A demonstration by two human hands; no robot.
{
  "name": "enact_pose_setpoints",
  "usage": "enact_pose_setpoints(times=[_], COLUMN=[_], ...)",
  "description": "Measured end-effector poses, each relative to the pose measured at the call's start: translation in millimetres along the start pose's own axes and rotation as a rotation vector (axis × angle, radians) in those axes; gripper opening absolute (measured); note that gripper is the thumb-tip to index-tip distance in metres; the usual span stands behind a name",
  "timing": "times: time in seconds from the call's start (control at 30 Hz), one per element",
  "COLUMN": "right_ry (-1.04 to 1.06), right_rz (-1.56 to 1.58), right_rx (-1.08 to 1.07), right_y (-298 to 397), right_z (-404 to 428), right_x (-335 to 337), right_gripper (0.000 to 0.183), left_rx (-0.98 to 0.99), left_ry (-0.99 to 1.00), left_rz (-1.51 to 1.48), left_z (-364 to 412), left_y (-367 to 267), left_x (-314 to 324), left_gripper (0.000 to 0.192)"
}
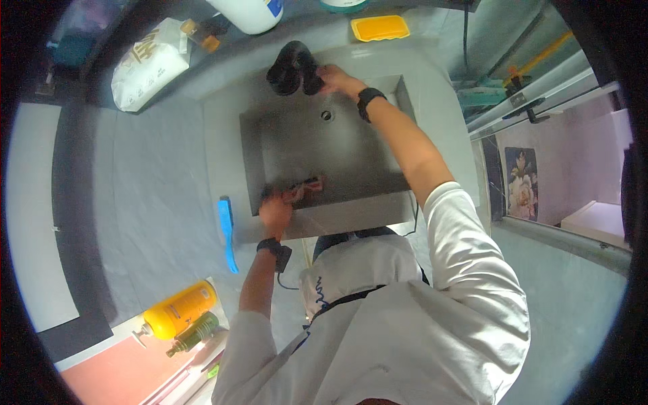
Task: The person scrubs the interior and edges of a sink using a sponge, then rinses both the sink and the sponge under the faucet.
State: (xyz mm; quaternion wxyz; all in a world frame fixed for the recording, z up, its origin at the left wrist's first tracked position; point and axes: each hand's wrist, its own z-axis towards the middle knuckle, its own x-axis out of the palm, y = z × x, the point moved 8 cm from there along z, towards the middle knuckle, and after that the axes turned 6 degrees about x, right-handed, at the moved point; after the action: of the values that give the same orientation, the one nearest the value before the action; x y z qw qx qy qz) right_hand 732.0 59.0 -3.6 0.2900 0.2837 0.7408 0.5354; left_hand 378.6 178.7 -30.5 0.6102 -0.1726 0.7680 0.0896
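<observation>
A dark rectangular sink basin [334, 147] with a round drain [327, 116] lies before me. At its back edge my right hand [335, 81] is on the right side of a black, rounded fixture [293, 63] that looks like the tap. My left hand [276, 210] is low over the front left corner of the basin. In it is a blurred strip-like item [306, 189] with dark, pinkish and pale patches; its kind cannot be made out. Dark bands circle both wrists. Left of the sink lies a blue-handled brush [228, 233].
A white packet [152, 66] and a small amber bottle [199, 35] stand back left, near a white container [250, 12]. A yellow tray [380, 28] sits behind the sink. Front left are a yellow pump bottle [179, 310] and a green bottle [193, 334]. A metal-framed partition [531, 104] rises right.
</observation>
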Motion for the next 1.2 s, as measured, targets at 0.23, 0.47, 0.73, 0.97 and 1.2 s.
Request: enact_pose_setpoints(times=[0.23, 0.47, 0.73, 0.97, 1.2], right_ry=[0.052, -0.036, -0.094, -0.077, -0.112], right_rz=[0.15, 0.136, 0.041, 0.102, 0.152], right_rx=[0.246, 0.102, 0.187, 0.19, 0.182], right_y=[-5, 0, 0, -7, 3], right_z=[-24, -29, -28, -30, -33], right_x=[20, 15, 11, 13, 9], right_gripper=[0.044, 0.049, 0.043, 0.044, 0.037], left_rx=[-0.055, -0.034, -0.113, -0.079, -0.054], left_ry=[-0.051, -0.03, -0.04, -0.08, -0.089], left_rz=[-0.077, -0.012, 0.019, 0.02, 0.015], left_z=[-7, -7, -5, -7, -11], left_y=[12, -3, 12, -3, 1], left_x=[10, -4, 9, -3, -1], left_gripper=[0.026, 0.023, 0.029, 0.028, 0.022])
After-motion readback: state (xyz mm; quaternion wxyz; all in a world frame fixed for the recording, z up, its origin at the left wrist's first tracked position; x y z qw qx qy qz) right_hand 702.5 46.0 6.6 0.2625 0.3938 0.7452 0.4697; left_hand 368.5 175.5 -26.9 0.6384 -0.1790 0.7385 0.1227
